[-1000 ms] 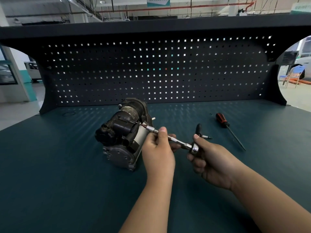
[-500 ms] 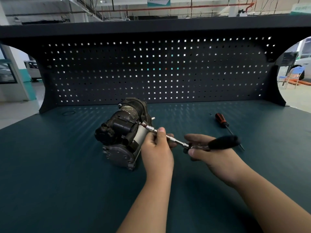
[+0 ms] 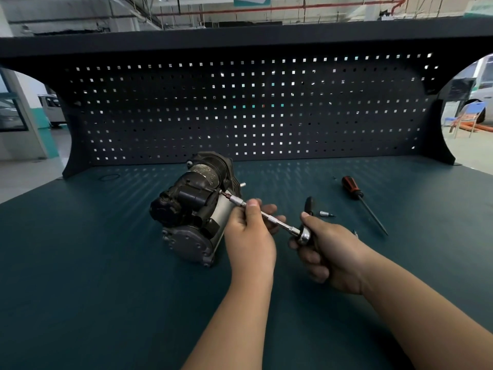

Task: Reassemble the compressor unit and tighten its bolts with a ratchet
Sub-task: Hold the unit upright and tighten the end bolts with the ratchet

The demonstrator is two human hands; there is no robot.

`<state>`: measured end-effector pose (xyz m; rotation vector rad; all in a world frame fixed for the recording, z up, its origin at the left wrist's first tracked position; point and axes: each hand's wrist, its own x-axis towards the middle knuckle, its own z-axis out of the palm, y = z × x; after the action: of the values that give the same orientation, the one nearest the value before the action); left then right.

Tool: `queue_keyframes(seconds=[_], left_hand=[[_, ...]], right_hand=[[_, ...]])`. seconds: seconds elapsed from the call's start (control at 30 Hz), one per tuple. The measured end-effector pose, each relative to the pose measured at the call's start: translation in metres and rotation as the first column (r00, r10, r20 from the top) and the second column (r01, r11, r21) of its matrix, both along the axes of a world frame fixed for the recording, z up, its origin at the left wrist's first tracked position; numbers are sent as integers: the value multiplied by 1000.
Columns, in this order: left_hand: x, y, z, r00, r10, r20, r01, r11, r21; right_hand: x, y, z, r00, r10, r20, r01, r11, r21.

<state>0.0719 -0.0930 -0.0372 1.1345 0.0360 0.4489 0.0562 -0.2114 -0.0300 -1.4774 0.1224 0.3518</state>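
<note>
Tightening stage: dark metal compressor unit [image 3: 192,206] looks assembled; left hand [image 3: 250,236] pinches steel extension bar [image 3: 274,221], right hand [image 3: 330,255] curls round chrome ratchet [image 3: 304,236].

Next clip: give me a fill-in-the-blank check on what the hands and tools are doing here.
The right hand grips the ratchet by its ____.
The left hand pinches the extension bar, which runs to the ____.
The screwdriver on the bench has an orange and ____ handle.
Missing: handle; compressor; black.
</note>
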Motion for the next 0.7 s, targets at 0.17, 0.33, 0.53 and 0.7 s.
queue_keyframes(seconds=[0.17,0.33,0.53,0.7], left_hand=[[-1,0,2,1000,1,-7,-1,1000,-14],[0,0,3,1000,-5,-17,5,1000,-14],[-1,2,3,1000,2,2,-2,1000,-1],[-5,2,4,1000,-19,-4,19,1000,-21]], right_hand=[[-3,-5,-4,904,-27,427,118,975,-188],[-6,-19,-8,629,221,745,281,829,-483],[-3,-6,-8,830,-77,552,194,968,-157],[-3,4,1,998,-43,34,38,989,140]])
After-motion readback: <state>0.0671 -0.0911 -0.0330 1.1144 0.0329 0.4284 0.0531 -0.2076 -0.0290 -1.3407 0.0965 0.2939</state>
